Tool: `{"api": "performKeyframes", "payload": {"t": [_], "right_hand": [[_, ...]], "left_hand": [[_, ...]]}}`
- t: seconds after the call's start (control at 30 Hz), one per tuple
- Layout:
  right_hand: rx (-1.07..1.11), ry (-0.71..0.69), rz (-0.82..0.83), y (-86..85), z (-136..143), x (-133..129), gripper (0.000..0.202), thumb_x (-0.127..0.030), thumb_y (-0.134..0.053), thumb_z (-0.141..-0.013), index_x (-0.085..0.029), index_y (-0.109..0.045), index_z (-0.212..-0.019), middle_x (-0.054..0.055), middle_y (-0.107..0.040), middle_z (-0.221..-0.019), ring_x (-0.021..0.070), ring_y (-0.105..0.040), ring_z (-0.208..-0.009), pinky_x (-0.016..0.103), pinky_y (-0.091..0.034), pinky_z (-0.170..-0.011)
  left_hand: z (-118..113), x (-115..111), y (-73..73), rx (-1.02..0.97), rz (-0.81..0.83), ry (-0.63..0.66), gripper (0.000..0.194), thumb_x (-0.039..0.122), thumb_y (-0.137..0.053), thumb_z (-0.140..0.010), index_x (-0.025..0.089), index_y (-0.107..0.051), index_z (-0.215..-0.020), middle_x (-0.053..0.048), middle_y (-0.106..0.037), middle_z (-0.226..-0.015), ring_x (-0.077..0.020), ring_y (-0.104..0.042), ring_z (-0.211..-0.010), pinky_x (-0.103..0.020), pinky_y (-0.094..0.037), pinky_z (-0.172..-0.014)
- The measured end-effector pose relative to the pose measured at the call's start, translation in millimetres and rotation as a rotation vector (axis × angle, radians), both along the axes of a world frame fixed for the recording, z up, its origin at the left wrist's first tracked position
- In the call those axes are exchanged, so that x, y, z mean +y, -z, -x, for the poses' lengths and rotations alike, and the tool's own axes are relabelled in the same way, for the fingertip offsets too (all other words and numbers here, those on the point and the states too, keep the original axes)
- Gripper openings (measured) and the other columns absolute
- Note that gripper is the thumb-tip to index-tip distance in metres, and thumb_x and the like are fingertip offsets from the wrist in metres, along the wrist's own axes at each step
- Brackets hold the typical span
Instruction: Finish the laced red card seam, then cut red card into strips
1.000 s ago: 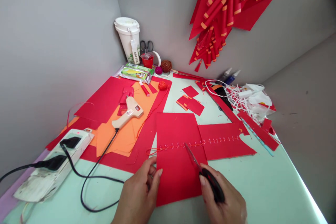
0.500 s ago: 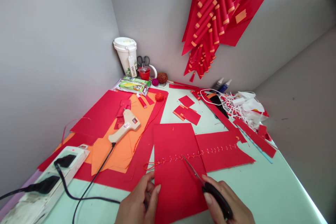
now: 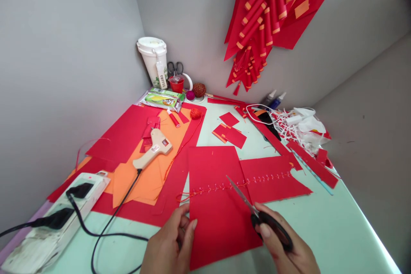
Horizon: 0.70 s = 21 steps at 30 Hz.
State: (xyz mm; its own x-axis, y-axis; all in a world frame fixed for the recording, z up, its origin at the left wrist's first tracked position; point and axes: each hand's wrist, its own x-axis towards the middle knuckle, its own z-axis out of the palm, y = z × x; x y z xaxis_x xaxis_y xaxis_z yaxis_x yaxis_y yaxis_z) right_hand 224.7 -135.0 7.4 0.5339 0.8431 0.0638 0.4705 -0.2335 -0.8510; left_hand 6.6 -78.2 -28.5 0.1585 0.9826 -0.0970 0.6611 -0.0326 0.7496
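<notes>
Right hand wrapped around our scissors, left hand pinching card edge; cord knots look done, end loop loose, card uncut, far as we see.

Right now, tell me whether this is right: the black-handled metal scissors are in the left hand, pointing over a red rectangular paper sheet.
Wrong hand: the head view shows the black-handled metal scissors in the right hand, pointing over a red rectangular paper sheet.

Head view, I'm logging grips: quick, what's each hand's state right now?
Left hand: closed, pinching the nearest red sheet at its left edge.
Right hand: closed, holding black-handled scissors.
</notes>
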Motion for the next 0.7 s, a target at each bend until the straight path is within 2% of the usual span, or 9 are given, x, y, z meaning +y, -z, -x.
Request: {"api": "performKeyframes", "payload": {"t": [0.13,0.23,0.37,0.43,0.57,0.63,0.7], "right_hand": [[0.099,-0.13,0.17,-9.7,-27.3,3.0,0.038,-0.052,-0.062,-0.082,-0.028,-0.074,-0.109,0.004,-0.075,-0.097,0.02,-0.072,-0.088,0.02,-0.057,-0.076],[0.163,-0.136,0.283,-10.7,-40.1,1.4,0.043,-0.055,-0.065,-0.079,-0.027,-0.074,-0.11,0.005,-0.073,-0.102,0.0217,-0.069,-0.093,0.021,-0.056,-0.077],[0.404,-0.13,0.363,-2.4,-43.8,-6.6,0.053,-0.06,-0.063,-0.079,-0.023,-0.071,-0.116,0.002,-0.07,-0.07,0.017,-0.064,-0.064,0.022,-0.055,-0.061],[0.466,-0.11,0.369,2.3,-43.5,-10.5,0.054,-0.06,-0.065,-0.078,-0.023,-0.07,-0.117,0.002,-0.071,-0.072,0.0156,-0.062,-0.06,0.021,-0.055,-0.058],[0.46,-0.03,0.348,6.7,-44.5,-14.3,0.048,-0.057,-0.073,-0.071,-0.025,-0.075,-0.106,0.006,-0.075,-0.105,0.0225,-0.069,-0.093,0.021,-0.056,-0.077],[0.431,-0.003,0.327,5.5,-45.6,-13.8,0.046,-0.056,-0.074,-0.069,-0.025,-0.077,-0.103,0.007,-0.075,-0.107,0.0255,-0.069,-0.099,0.022,-0.056,-0.08],[0.372,0.016,0.31,2.2,-46.0,-11.4,0.043,-0.054,-0.075,-0.069,-0.024,-0.078,-0.1,0.007,-0.076,-0.104,0.027,-0.071,-0.096,0.023,-0.058,-0.077]], "left_hand": [[0.1,-0.3,1.8,0.012,-0.008,-0.011,0.023,0.039,-0.049,-0.09,0.024,-0.058,-0.106,0.005,-0.065,-0.066,-0.0125,-0.063,-0.053,-0.02,-0.051,-0.055],[0.3,-0.9,2.0,0.013,-0.014,-0.013,0.023,0.039,-0.049,-0.09,0.024,-0.058,-0.106,0.005,-0.065,-0.067,-0.0121,-0.063,-0.053,-0.02,-0.051,-0.055],[-0.3,-0.1,2.2,0.017,-0.035,-0.013,0.023,0.039,-0.05,-0.09,0.024,-0.058,-0.106,0.006,-0.064,-0.065,-0.0118,-0.063,-0.052,-0.019,-0.051,-0.053],[-0.6,0.4,2.7,0.017,-0.053,-0.017,0.024,0.039,-0.049,-0.09,0.023,-0.059,-0.105,0.006,-0.064,-0.063,-0.0115,-0.062,-0.05,-0.018,-0.05,-0.051],[-0.7,0.2,2.8,0.011,-0.068,-0.013,0.026,0.04,-0.049,-0.09,0.022,-0.059,-0.106,0.005,-0.064,-0.063,-0.0106,-0.061,-0.048,-0.017,-0.049,-0.049],[-0.5,-0.2,2.1,0.008,-0.066,-0.011,0.026,0.04,-0.049,-0.09,0.022,-0.059,-0.107,0.005,-0.064,-0.063,-0.0105,-0.061,-0.048,-0.017,-0.049,-0.049],[-0.6,-0.5,1.5,0.006,-0.058,-0.012,0.026,0.04,-0.049,-0.09,0.022,-0.059,-0.107,0.005,-0.064,-0.063,-0.0108,-0.061,-0.048,-0.018,-0.049,-0.049]]}}
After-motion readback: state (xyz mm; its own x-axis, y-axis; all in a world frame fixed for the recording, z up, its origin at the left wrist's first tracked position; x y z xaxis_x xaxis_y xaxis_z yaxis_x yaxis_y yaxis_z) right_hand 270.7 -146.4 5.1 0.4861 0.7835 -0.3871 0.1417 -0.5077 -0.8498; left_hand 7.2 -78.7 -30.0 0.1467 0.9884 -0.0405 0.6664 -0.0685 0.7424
